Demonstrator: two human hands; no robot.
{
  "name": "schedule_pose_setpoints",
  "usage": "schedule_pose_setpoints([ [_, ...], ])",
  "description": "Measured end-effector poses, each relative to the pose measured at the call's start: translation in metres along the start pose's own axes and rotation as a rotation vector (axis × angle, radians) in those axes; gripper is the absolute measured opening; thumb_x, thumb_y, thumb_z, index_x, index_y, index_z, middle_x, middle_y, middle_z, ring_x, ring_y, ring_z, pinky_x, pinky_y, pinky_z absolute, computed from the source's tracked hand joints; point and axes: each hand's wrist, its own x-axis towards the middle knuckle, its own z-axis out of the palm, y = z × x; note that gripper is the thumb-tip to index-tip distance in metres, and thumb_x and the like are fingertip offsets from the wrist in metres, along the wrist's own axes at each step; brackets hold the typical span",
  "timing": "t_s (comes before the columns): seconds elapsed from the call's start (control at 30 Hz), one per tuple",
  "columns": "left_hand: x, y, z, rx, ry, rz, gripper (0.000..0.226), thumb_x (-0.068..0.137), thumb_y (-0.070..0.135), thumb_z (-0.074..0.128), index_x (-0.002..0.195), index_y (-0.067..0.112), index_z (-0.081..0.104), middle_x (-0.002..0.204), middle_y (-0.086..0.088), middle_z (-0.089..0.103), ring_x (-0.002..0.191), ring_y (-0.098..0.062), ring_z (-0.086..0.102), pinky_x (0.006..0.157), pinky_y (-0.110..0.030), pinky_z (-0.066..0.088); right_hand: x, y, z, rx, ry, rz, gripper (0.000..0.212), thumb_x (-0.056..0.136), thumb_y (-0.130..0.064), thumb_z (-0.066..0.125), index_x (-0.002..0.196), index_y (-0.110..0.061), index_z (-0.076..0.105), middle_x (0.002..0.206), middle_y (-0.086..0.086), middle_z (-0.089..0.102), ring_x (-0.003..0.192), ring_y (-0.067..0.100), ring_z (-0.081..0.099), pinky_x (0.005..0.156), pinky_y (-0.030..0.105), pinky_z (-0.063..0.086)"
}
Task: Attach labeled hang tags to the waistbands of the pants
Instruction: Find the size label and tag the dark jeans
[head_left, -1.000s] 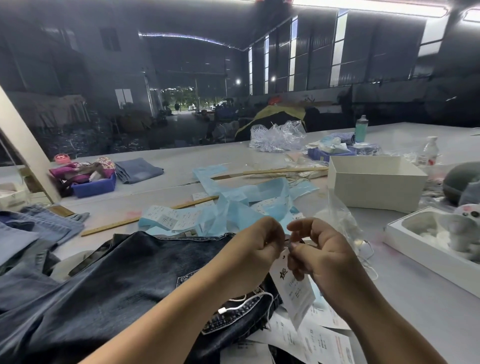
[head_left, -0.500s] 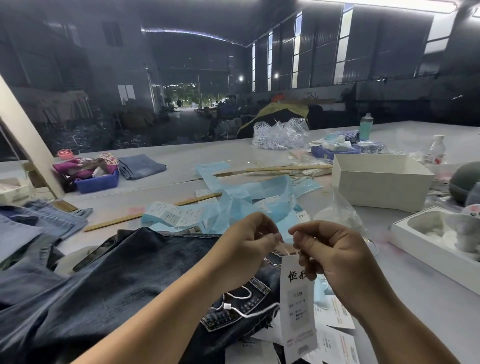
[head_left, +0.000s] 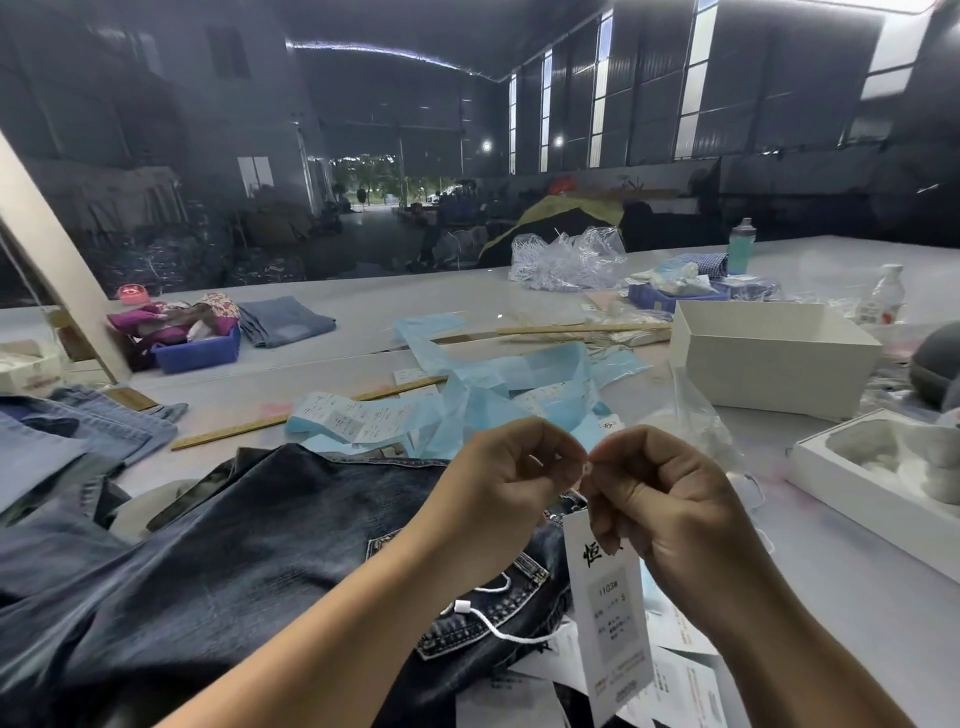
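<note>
Dark denim pants lie spread on the table in front of me, waistband toward the far side. A white hang tag with black print hangs below my right hand, whose fingertips pinch a small clear fastener at the tag's top. My left hand is curled beside it, fingertips pinching the other end of that fastener. The two hands almost touch above the pants' back pocket. A white cord with a small white stopper lies on that pocket.
Loose printed tags lie under the hanging tag. Blue plastic wrap and label sheets lie beyond the pants, with wooden rulers. A white box and a white tray stand right. Lighter jeans lie left.
Both hands have lifted slightly and drawn closer together at the fastener. The tag has swung from tilted to hanging straight down below my right hand.
</note>
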Motion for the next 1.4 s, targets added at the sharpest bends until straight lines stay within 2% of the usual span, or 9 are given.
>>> schedule_pose_setpoints([
  [0.23, -0.002, -0.002, -0.002, 0.009, 0.023, 0.042, 0.015, 0.092, 0.015, 0.067, 0.089, 0.03, 0.07, 0.078, 0.01, 0.07, 0.064, -0.001, 0.056, 0.061, -0.014, 0.044, 0.002, 0.006, -0.001, -0.064, 0.025, -0.018, 0.029, 0.088, 0.007, 0.057, 0.084, -0.021, 0.066, 0.065, 0.002, 0.058, 0.047, 0.016, 0.049, 0.045, 0.026, 0.042],
  [0.43, -0.003, -0.007, 0.0, -0.045, 0.043, 0.061, 0.022, 0.086, 0.014, 0.069, 0.089, 0.035, 0.064, 0.079, 0.012, 0.067, 0.066, -0.006, 0.051, 0.06, -0.018, 0.043, 0.0, 0.007, 0.004, -0.041, 0.009, 0.0, 0.013, 0.075, -0.01, 0.063, 0.083, -0.019, 0.068, 0.068, 0.004, 0.059, 0.046, 0.016, 0.05, 0.043, 0.024, 0.039],
  [0.53, -0.004, -0.008, 0.001, -0.092, 0.048, 0.051, 0.015, 0.081, 0.022, 0.066, 0.089, 0.034, 0.063, 0.079, 0.011, 0.066, 0.065, -0.007, 0.05, 0.059, -0.018, 0.042, -0.001, 0.009, 0.003, -0.021, 0.006, -0.008, 0.021, 0.083, 0.001, 0.059, 0.084, -0.018, 0.068, 0.07, 0.007, 0.059, 0.046, 0.017, 0.049, 0.043, 0.025, 0.039],
  [0.67, -0.005, -0.007, 0.001, -0.149, 0.044, 0.035, 0.014, 0.08, 0.019, 0.067, 0.088, 0.031, 0.063, 0.078, 0.009, 0.065, 0.066, -0.012, 0.05, 0.061, -0.03, 0.044, -0.001, 0.011, 0.002, -0.028, -0.004, -0.007, 0.033, 0.089, 0.009, 0.053, 0.084, -0.019, 0.068, 0.069, 0.008, 0.06, 0.046, 0.018, 0.049, 0.043, 0.025, 0.039],
  [0.87, -0.006, -0.006, 0.0, -0.117, 0.037, 0.046, 0.021, 0.088, 0.006, 0.068, 0.093, 0.024, 0.061, 0.077, 0.01, 0.066, 0.065, -0.009, 0.049, 0.061, -0.024, 0.042, -0.002, 0.01, 0.003, -0.043, -0.008, 0.01, 0.03, 0.089, 0.012, 0.052, 0.083, -0.014, 0.066, 0.068, 0.003, 0.059, 0.047, 0.016, 0.051, 0.045, 0.025, 0.04],
  [1.03, -0.005, -0.007, -0.001, -0.098, 0.032, 0.049, 0.021, 0.086, 0.01, 0.069, 0.092, 0.028, 0.06, 0.078, 0.01, 0.067, 0.065, -0.008, 0.05, 0.063, -0.024, 0.043, -0.004, 0.01, 0.004, -0.06, 0.003, -0.005, 0.023, 0.089, 0.014, 0.052, 0.088, -0.007, 0.062, 0.067, 0.003, 0.058, 0.046, 0.017, 0.05, 0.045, 0.026, 0.038],
  [1.17, -0.005, -0.007, -0.001, -0.154, 0.015, 0.047, 0.017, 0.081, 0.017, 0.069, 0.091, 0.028, 0.061, 0.078, 0.007, 0.067, 0.064, -0.009, 0.051, 0.064, -0.029, 0.043, -0.004, 0.009, 0.003, -0.051, -0.01, 0.001, 0.03, 0.089, 0.014, 0.051, 0.085, -0.012, 0.064, 0.067, 0.005, 0.06, 0.046, 0.017, 0.051, 0.044, 0.025, 0.04],
  [1.23, -0.005, -0.008, -0.001, -0.179, 0.012, 0.046, 0.016, 0.079, 0.018, 0.069, 0.091, 0.026, 0.061, 0.079, 0.006, 0.067, 0.065, -0.01, 0.052, 0.064, -0.031, 0.044, -0.003, 0.01, 0.003, -0.016, -0.01, 0.009, 0.033, 0.088, 0.011, 0.052, 0.082, -0.018, 0.067, 0.067, 0.007, 0.06, 0.046, 0.017, 0.05, 0.043, 0.024, 0.04],
  [1.4, -0.005, -0.009, -0.002, -0.177, -0.009, 0.057, 0.018, 0.083, 0.013, 0.07, 0.094, 0.022, 0.06, 0.08, 0.004, 0.067, 0.069, -0.014, 0.055, 0.065, -0.029, 0.044, -0.002, 0.013, 0.002, 0.083, -0.043, 0.037, 0.015, 0.075, -0.009, 0.06, 0.08, -0.02, 0.069, 0.067, 0.01, 0.06, 0.046, 0.019, 0.048, 0.043, 0.023, 0.04],
])
